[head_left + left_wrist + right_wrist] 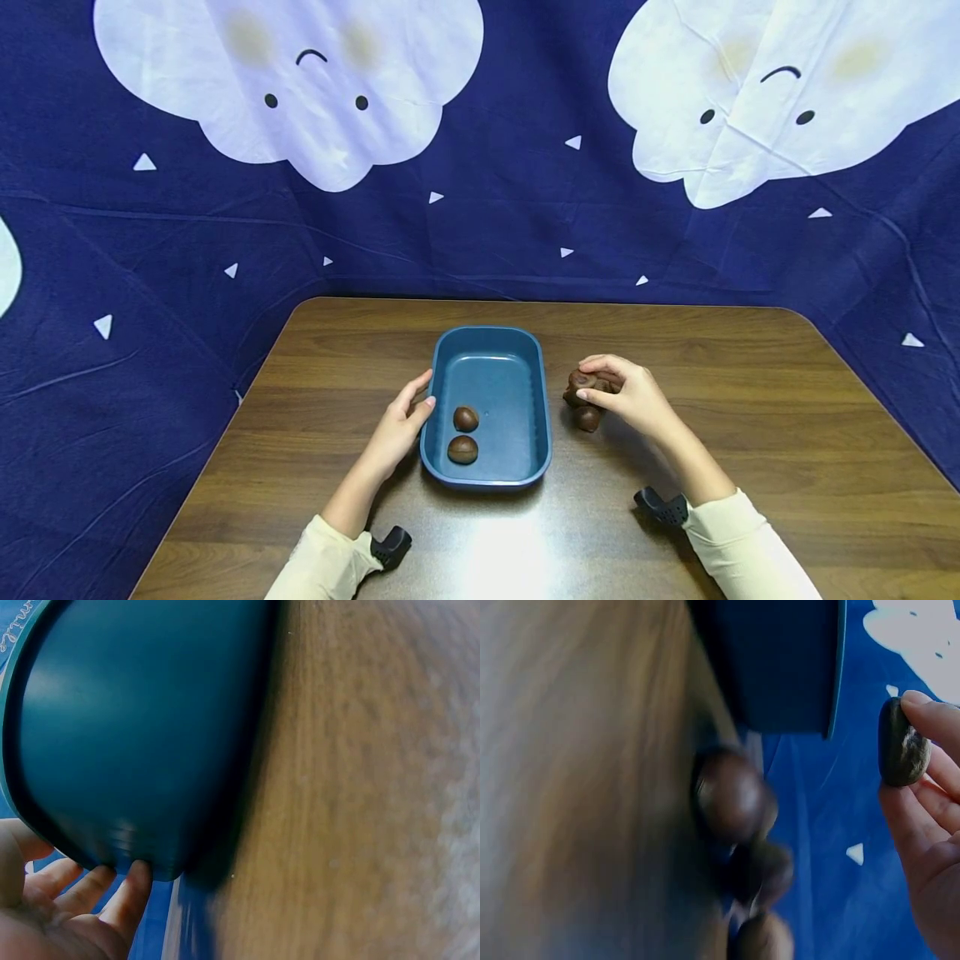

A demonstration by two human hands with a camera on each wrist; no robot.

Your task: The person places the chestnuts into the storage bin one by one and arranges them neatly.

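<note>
A blue rectangular tray (487, 483) sits on the table with two brown chestnuts, one a round chestnut (466, 418) and one a wider chestnut (462, 450), at its left side. My left hand (396, 427) rests against the tray's left side, thumb at the rim and extended fingertips touching the outer wall. To the right of the tray, my right hand (633, 398) pinches a chestnut (904, 742) between thumb and fingertips, raised off the table. Below and beside that hand lie several loose chestnuts (587, 418), partly covered by it in the head view and blurred in the right wrist view.
The wooden table (750, 400) has rounded back corners. Behind it hangs a dark blue curtain (517, 217) with white clouds and triangles. Both wrists carry a black strap-on mount, such as the right wrist mount (662, 506).
</note>
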